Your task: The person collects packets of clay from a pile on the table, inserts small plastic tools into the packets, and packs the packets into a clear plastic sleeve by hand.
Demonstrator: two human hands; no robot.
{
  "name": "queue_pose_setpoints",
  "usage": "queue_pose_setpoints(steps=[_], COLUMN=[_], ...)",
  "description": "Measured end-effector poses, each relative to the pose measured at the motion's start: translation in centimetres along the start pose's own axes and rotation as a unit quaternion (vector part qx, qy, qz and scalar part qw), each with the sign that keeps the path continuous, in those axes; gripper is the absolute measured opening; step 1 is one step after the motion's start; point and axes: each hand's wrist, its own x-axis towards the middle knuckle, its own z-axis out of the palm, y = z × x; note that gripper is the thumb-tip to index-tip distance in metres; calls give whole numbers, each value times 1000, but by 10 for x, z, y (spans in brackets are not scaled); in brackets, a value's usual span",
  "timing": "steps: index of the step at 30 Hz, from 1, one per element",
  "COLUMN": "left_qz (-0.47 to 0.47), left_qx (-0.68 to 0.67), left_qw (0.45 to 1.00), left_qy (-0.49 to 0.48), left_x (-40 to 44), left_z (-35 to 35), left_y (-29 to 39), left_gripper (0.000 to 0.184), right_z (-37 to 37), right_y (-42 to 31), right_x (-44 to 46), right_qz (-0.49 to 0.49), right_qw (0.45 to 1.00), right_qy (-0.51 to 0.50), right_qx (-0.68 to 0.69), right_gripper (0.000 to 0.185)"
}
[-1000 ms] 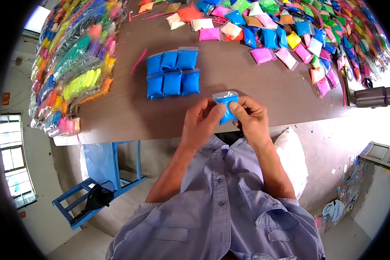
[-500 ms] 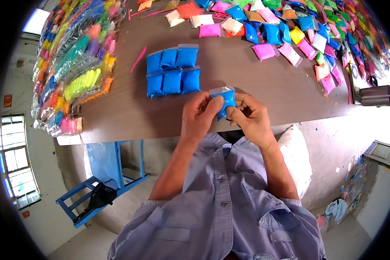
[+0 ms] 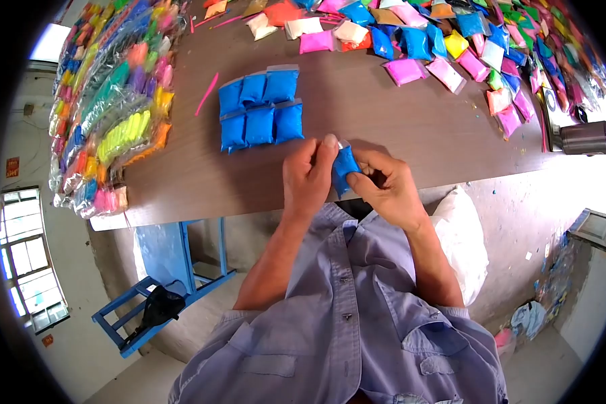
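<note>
One wide head view, forward and down, close above hands (image 3: 389,192) and tabletop (image 3: 363,101)

1. metal flask (image 3: 589,138), way off right of the right hand (image 3: 389,192)
2. puffy white sack (image 3: 461,249), kinda below-right of it
3. blue chair (image 3: 163,259), down-left of the left hand (image 3: 306,176)
4. window (image 3: 28,252), even farther left

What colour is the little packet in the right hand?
Blue; the packet shows best in the head view.
</note>
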Motion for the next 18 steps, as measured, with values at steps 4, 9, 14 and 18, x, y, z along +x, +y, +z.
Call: queue_pose_setpoints(steps=[4, 9, 14, 18], left_qz=[-30, -72, -5, -37], left_qx=[28, -66, -47, -28], left_qw=[999, 989, 991, 989], left_qy=[-21, -107, -124, -139], left_x=[4, -5, -9, -10], left_z=[6, 21, 35, 40], left_y=[16, 28, 16, 20], left_gripper=[40, 24, 32, 22], right_z=[0, -22, -29, -30], right_y=[-11, -2, -7, -10], right_x=[-11, -20, -25, -30], right_qz=[22, 13, -7, -11], right_qw=[999, 995, 990, 988], right_qy=[37, 102, 102, 126], right_qx=[26, 12, -97, -86], right_gripper=[24, 32, 36, 36])
